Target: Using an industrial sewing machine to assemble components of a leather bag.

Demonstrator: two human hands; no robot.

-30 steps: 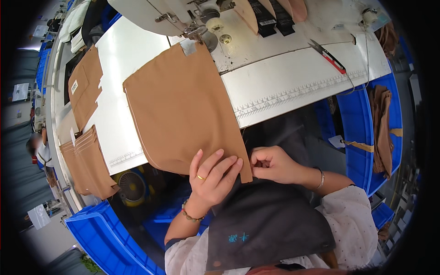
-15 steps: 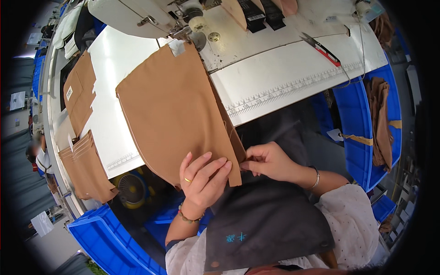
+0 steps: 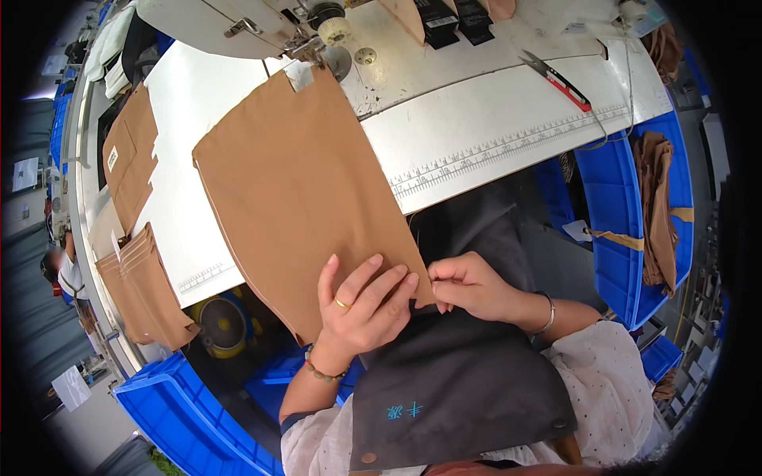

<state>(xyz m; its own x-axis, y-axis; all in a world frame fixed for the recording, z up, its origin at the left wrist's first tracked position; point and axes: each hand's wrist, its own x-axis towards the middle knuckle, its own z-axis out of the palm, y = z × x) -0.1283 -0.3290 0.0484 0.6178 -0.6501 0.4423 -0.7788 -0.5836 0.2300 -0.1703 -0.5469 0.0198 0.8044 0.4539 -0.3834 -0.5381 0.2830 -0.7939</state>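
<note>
A large brown fabric panel [image 3: 282, 174] runs from beside the sewing machine's presser foot [image 3: 314, 49] over the table's front edge, a pale patch at its top corner. My left hand [image 3: 361, 313] holds its lower part, fingers spread over the top and thumb hidden underneath. At the panel's lower right edge, my right hand [image 3: 464, 289] is closed in a pinch on the fabric; the fingertips are partly hidden. Red-and-black thread snips [image 3: 562, 86] lie on the white table [image 3: 492, 143] at the right, by a printed ruler strip.
Brown pieces [image 3: 127, 151] and a pleated piece [image 3: 143, 285] lie at left. Blue bins [image 3: 603, 230] stand at right, one with brown fabric, and at lower left [image 3: 182, 404]. Black labels [image 3: 468, 24] lie near the machine. A fan [image 3: 222, 325] sits below. A co-worker [image 3: 59, 266] is at far left.
The fold lifted along the panel's right edge half a second ago now lies smoother, and its lower left corner shows further down. My hands have shifted slightly, still at that edge.
</note>
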